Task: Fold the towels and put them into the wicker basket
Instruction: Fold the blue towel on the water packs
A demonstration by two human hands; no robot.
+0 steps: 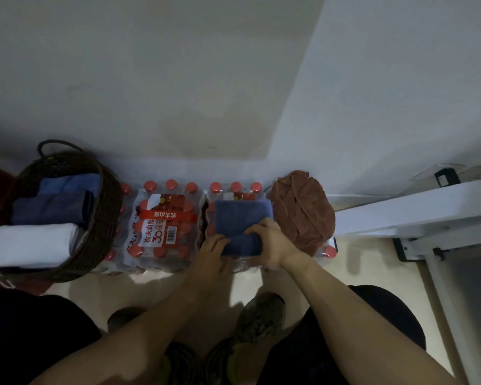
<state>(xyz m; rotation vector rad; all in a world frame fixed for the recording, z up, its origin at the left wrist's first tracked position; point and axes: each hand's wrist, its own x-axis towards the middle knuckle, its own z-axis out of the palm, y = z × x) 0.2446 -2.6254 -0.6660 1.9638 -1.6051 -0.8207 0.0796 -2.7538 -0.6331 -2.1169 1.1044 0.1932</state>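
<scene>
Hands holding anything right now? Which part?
Both. Left hand and right hand grip the near folded edge of the dark blue towel.

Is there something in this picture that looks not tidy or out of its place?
Yes. The brown towel lies crumpled and unfolded on the bottle packs, right of the blue towel that both hands are folding. The white towel sticks out over the wicker basket rim instead of lying fully inside.

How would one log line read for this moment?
both hands grip dark blue towel | on water bottle pack | wicker basket left
</scene>
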